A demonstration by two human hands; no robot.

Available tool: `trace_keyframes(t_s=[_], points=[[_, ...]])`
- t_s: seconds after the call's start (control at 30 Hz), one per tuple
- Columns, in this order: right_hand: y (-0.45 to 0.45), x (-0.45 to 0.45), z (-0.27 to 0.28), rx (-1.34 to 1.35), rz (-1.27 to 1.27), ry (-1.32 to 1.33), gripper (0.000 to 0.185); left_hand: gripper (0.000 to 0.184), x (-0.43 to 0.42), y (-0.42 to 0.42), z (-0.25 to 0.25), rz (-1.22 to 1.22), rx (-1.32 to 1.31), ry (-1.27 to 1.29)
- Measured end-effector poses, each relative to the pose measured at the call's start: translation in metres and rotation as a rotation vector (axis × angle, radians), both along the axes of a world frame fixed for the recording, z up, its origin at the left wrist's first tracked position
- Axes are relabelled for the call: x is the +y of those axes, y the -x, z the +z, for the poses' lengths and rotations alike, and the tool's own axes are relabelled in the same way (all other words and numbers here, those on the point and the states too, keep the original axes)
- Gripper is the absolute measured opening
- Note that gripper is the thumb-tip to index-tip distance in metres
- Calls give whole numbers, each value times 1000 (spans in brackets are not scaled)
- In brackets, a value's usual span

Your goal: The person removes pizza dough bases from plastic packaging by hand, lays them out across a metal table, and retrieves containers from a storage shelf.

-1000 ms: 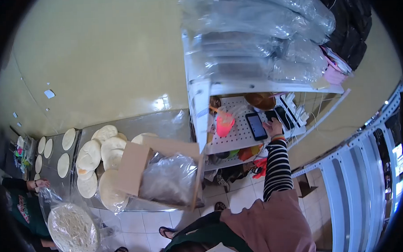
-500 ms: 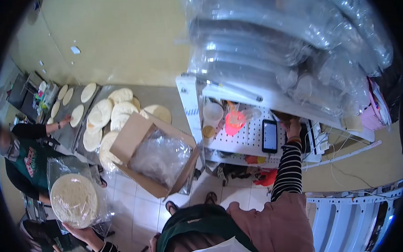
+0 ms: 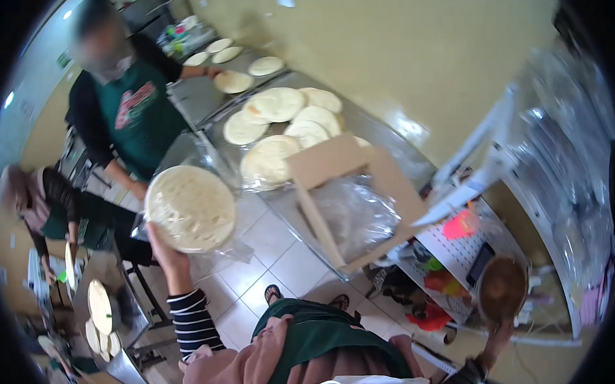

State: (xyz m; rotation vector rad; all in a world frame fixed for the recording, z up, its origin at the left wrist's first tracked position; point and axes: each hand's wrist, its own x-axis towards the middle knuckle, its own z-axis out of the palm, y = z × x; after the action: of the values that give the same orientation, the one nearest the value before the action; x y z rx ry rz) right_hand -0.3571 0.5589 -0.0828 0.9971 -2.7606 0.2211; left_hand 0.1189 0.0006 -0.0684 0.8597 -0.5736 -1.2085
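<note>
My left hand (image 3: 169,258) grips the lower left edge of a round pizza base (image 3: 189,209) in a clear plastic bag, held up above the floor. A co-worker's hand (image 3: 139,190) is just behind that bag; whether it touches is unclear. My right hand (image 3: 499,337) is closed on the lower edge of a round brown object (image 3: 504,290) with a pale rim; its exact kind is blurred. That object is in front of the white perforated shelf (image 3: 434,240), beside a phone (image 3: 481,264).
An open cardboard box (image 3: 323,163) of clear plastic bags stands at the edge of the metal table (image 3: 405,163). Several pizza bases (image 3: 274,105) lie on that table. One co-worker (image 3: 132,103) stands across from me, another person (image 3: 54,201) further left. Bundled plastic (image 3: 557,156) fills the right side.
My view has turned left. My right hand has come out of the shelf, beside the phone, with the round brown object. The bagged pizza base stays in my left hand.
</note>
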Motion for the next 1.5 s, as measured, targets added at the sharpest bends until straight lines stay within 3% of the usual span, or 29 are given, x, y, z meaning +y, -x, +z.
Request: trace_keyframes(t_s=[0.13,0.27,0.4,0.47,0.5,0.67,0.87,1.0,1.2,1.33,1.5], points=[[-65,28,-36,-865,-617,1149,25,49,-19,-30,-18,-123,-75,-7],[-121,-17,-8,-881,-402,1059,30,50,-35,-68,-24,-179,-166,-56],[-174,-98,32,-911,-111,912,36,50,-40,-108,-32,-380,-455,-38],[-200,-155,55,-926,40,834,40,51,-37,-122,-30,-455,-587,14],[-223,-236,88,-930,117,796,41,49,-39,-134,-36,-492,-671,18],[-243,-392,122,-1122,415,835,32,47,-29,-158,-59,-554,-857,153],[-204,-522,85,-1397,566,661,21,45,-2,-160,-36,-658,-1003,249],[-224,-600,71,-1450,564,740,20,42,5,-153,-43,-665,-1036,258],[-227,-678,54,-1495,572,590,19,43,2,-140,-38,-790,-1122,196],[-227,-720,57,-1519,636,520,19,43,-11,-138,-35,-688,-1126,269],[-227,-740,55,-1526,643,494,18,44,-11,-149,-26,-615,-1093,117]])
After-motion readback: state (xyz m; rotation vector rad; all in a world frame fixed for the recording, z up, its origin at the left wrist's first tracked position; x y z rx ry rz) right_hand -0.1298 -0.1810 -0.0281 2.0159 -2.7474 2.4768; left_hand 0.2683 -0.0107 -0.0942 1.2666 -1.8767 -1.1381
